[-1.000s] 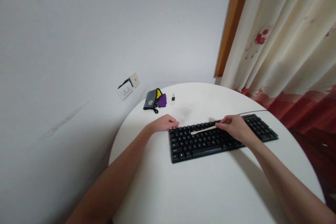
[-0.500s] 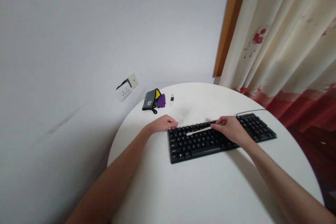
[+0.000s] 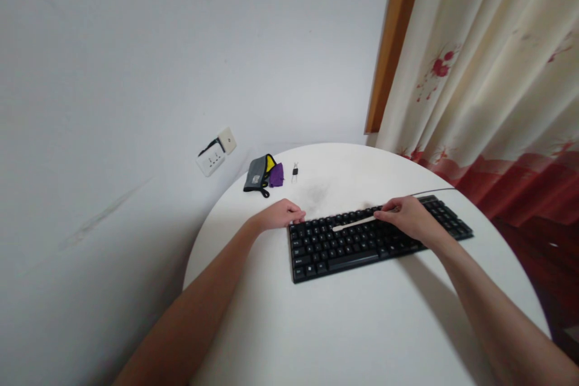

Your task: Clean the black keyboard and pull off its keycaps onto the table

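Observation:
A black keyboard point(image 3: 357, 244) lies across a round white table point(image 3: 362, 325). My left hand point(image 3: 281, 215) rests at the keyboard's far left corner, fingers curled against its edge. My right hand point(image 3: 409, 217) hovers over the upper key rows, pinching one end of a thin pale flat stick point(image 3: 353, 224). The stick lies flat along the upper key rows, pointing left.
A grey, yellow and purple pouch point(image 3: 262, 172) and a small dark clip-like tool point(image 3: 295, 171) lie at the table's far edge. A wall socket point(image 3: 211, 158) sits on the white wall. A floral curtain point(image 3: 488, 72) hangs at the right, beside a wooden frame point(image 3: 392, 42).
My right hand slid the stick left along the keys, then back right to about where it was. My left hand stayed at the keyboard's corner.

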Motion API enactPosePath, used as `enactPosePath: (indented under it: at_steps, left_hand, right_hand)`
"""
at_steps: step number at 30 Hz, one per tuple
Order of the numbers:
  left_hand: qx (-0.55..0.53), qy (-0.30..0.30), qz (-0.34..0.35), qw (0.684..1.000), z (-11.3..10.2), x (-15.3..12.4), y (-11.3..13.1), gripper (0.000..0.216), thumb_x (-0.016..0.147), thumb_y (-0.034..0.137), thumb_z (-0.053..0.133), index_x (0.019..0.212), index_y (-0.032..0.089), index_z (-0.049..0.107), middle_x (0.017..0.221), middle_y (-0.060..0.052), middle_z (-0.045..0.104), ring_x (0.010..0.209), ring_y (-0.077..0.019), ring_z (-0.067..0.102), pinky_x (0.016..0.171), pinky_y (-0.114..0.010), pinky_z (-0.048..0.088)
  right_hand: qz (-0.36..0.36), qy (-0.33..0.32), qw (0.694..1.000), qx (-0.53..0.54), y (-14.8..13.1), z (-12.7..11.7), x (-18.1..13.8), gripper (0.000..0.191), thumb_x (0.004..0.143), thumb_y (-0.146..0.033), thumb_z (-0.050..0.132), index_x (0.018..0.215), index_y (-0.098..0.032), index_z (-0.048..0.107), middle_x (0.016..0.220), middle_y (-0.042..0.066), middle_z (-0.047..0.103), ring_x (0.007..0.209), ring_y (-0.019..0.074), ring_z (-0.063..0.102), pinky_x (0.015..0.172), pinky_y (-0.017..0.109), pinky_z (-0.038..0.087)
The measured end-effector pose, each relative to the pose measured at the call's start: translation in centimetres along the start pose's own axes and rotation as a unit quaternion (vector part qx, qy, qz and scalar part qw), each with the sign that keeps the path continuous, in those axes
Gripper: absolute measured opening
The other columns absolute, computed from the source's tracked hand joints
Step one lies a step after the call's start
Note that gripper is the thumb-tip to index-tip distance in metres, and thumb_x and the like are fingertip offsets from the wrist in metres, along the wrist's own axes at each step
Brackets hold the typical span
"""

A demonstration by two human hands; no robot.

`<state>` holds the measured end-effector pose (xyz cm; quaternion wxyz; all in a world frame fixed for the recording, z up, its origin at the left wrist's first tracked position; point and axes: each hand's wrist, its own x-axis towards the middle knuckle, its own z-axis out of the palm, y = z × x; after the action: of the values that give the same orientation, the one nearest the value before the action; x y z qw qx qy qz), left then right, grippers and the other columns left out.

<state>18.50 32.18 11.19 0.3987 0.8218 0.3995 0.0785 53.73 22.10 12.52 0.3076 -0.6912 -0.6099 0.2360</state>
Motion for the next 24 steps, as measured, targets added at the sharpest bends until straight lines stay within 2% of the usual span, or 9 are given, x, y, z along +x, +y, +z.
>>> enactPosePath:
  at_steps: [9,14,24]
  left_hand:
    - [0.006,0.004,-0.002,1.0,0.0,0.1,-0.2,0.053,0.086,0.059,0.05,0.076,0.011,0.071,0.064,-0.004,0.061,0.053,-0.0109,0.045,0.051,-0.022,0.033]
    - [0.002,0.003,0.002,1.0,0.0,0.1,-0.4,0.054,0.085,0.06,0.05,0.076,0.01,0.071,0.063,-0.003,0.061,0.053,-0.0108,0.044,0.051,-0.022,0.033]
    - [0.008,0.008,-0.001,1.0,0.0,0.1,-0.4,0.053,0.086,0.059,0.051,0.078,0.011,0.072,0.063,-0.003,0.06,0.051,-0.0104,0.044,0.05,-0.023,0.033]
  right_hand:
    - [0.015,-0.013,1.0,-0.014,1.1,-1.2,0.5,0.032,0.067,-0.048,0.072,0.069,-0.016,0.075,0.06,0.005,0.069,0.059,0.0196,0.06,0.057,0.03,0.041]
    - [0.023,0.01,1.0,-0.012,1.6,-1.5,0.5,0.03,0.065,-0.046,0.073,0.066,-0.017,0.075,0.056,0.004,0.067,0.056,0.0187,0.058,0.055,0.03,0.041]
    - [0.028,-0.002,0.999,-0.032,1.5,-1.6,0.5,0.029,0.068,-0.046,0.071,0.069,-0.017,0.075,0.061,0.005,0.07,0.061,0.0202,0.061,0.058,0.03,0.041]
